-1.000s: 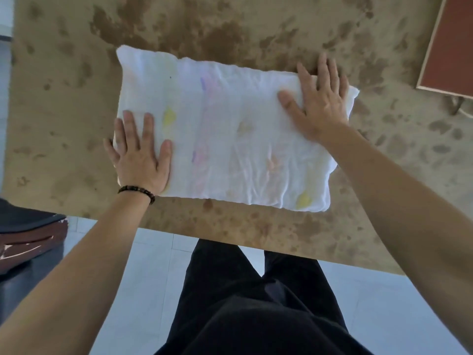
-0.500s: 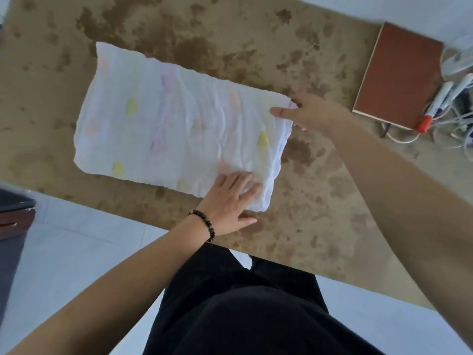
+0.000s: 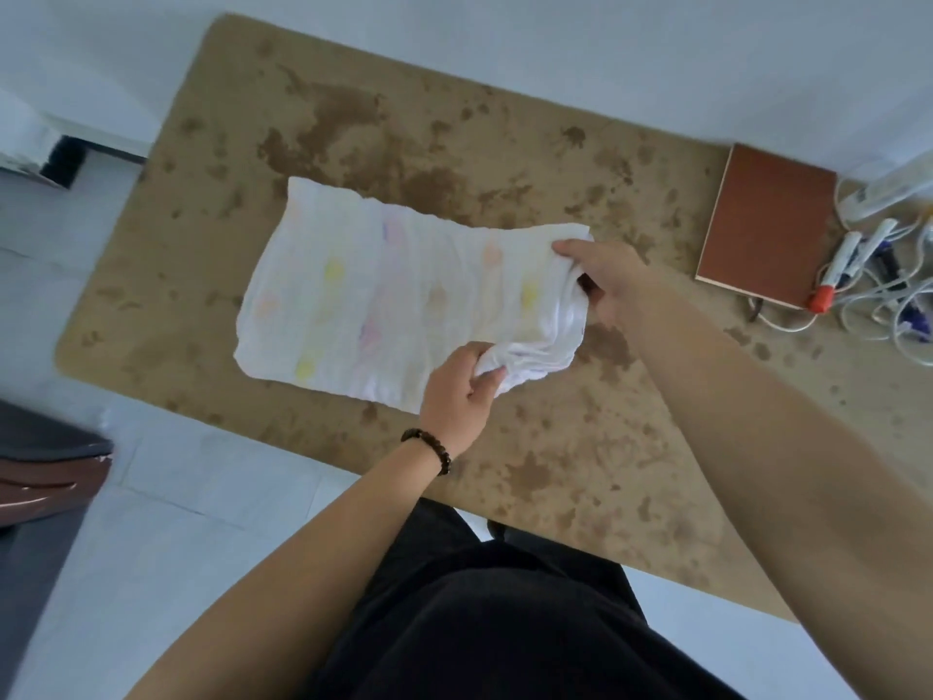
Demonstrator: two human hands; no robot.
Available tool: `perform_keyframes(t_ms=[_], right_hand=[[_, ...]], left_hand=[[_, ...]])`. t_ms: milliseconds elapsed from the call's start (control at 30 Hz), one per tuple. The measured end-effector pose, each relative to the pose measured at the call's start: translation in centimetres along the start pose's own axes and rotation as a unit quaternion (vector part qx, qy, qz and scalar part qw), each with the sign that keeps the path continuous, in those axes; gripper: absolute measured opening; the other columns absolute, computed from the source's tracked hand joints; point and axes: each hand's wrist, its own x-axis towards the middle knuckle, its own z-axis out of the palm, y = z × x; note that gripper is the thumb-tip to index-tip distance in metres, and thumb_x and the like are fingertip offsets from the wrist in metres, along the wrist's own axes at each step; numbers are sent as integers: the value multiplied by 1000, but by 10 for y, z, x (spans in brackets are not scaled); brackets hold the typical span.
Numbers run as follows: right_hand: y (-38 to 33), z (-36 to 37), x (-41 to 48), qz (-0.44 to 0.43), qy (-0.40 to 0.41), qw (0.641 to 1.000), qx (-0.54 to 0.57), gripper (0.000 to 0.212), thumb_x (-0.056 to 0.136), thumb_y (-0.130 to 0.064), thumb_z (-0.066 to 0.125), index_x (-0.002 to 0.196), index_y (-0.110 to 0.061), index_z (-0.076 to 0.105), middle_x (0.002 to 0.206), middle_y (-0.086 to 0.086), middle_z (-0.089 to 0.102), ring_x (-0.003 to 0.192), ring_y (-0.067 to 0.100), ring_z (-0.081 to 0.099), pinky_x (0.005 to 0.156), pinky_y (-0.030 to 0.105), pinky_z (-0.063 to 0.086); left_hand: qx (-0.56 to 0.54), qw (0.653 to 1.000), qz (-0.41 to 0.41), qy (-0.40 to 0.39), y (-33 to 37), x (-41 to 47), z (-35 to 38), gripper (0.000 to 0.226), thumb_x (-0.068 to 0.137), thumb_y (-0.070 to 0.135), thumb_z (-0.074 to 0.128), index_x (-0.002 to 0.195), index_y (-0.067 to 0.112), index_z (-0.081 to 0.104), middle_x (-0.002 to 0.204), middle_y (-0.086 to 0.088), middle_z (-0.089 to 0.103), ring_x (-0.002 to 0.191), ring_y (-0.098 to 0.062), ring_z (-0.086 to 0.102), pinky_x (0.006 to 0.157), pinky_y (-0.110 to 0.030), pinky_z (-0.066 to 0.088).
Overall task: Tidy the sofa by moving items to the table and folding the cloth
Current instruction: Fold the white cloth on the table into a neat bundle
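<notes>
A white cloth (image 3: 383, 290) with faint yellow, pink and orange marks lies folded into a long rectangle on the mottled brown table (image 3: 580, 447). My left hand (image 3: 462, 391), a dark bead bracelet on its wrist, pinches the cloth's near right corner. My right hand (image 3: 603, 280) grips the far right corner. Between the two hands the right end is bunched and raised a little off the table. The left part of the cloth lies flat.
A reddish-brown notebook (image 3: 767, 224) lies at the table's far right, with markers (image 3: 838, 270), white cables (image 3: 888, 315) and a power strip (image 3: 888, 189) beside it. A dark sofa edge (image 3: 45, 472) shows at the left. White floor runs along the table's near edge.
Both hands went from pressing flat on the cloth to its right end. The left hand crossed over from the left side, and both now grip the right corners, lifting that end.
</notes>
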Motion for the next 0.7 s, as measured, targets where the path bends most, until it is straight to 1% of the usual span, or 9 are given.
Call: perform_keyframes(t_ms=[67, 133, 167, 233, 400, 533, 567, 633, 700], right_hand=[[-21, 23, -7, -9, -2, 1000, 18, 34, 83, -18, 77, 112, -5, 65, 106, 9, 73, 94, 21, 72, 82, 36, 60], [-41, 56, -13, -21, -8, 999, 31, 35, 81, -18, 78, 112, -5, 65, 107, 8, 72, 91, 20, 70, 75, 31, 61], [-50, 76, -16, -26, -9, 999, 27, 33, 81, -17, 78, 109, -5, 65, 101, 8, 70, 84, 19, 67, 66, 27, 59], [-63, 118, -21, -39, -13, 999, -2, 25, 82, -14, 76, 103, -9, 64, 90, 6, 63, 73, 16, 60, 54, 23, 52], [-81, 227, -15, -86, -27, 993, -79, 17, 83, -10, 72, 94, -17, 61, 96, 5, 67, 82, 18, 65, 63, 28, 56], [-67, 307, 4, -121, -53, 980, -151, 15, 86, -10, 68, 83, -15, 54, 97, 7, 63, 88, 20, 65, 81, 40, 61], [-58, 322, 10, -120, -75, 975, -173, 13, 87, -16, 68, 89, -15, 56, 100, 5, 60, 91, 20, 64, 87, 41, 59], [-39, 342, 16, -86, -135, 965, -209, 37, 86, -36, 69, 114, -15, 56, 109, -1, 54, 102, 21, 59, 99, 42, 52], [-25, 345, 20, -85, -139, 963, -212, 52, 83, -45, 65, 129, -25, 50, 121, -2, 53, 112, 20, 55, 108, 42, 44]], left_hand=[[-179, 973, -122, 74, 3, -4, -33, 16, 94, 27, 60, 90, 11, 61, 77, 2, 59, 71, -12, 56, 66, -20, 45], [-361, 908, -192, 86, -6, -7, -70, 18, 94, 30, 61, 98, 14, 66, 96, -2, 71, 92, -19, 67, 81, -31, 55], [-415, 884, -201, 80, -12, -9, -88, 20, 95, 31, 60, 107, 16, 66, 108, -3, 72, 104, -20, 67, 88, -37, 55], [-486, 845, -208, 77, -27, -11, -118, 21, 97, 30, 58, 114, 20, 65, 119, -2, 69, 113, -21, 64, 96, -44, 51], [-601, 757, -240, 86, -68, -8, -169, 39, 98, 31, 55, 136, 22, 51, 129, 0, 64, 120, -19, 60, 101, -42, 47], [-633, 693, -323, 123, -110, -1, -187, 32, 100, 30, 52, 131, 20, 55, 122, -1, 68, 114, -19, 64, 98, -40, 49], [-626, 680, -360, 128, -120, 2, -188, 31, 101, 29, 51, 129, 19, 56, 121, -2, 69, 113, -20, 64, 94, -39, 51], [-603, 654, -437, 136, -139, 6, -192, 29, 101, 23, 50, 127, 13, 56, 121, -8, 67, 110, -23, 64, 87, -38, 54], [-582, 652, -470, 124, -155, 8, -197, 28, 100, 20, 52, 125, 9, 57, 119, -10, 67, 107, -23, 63, 87, -38, 54]])
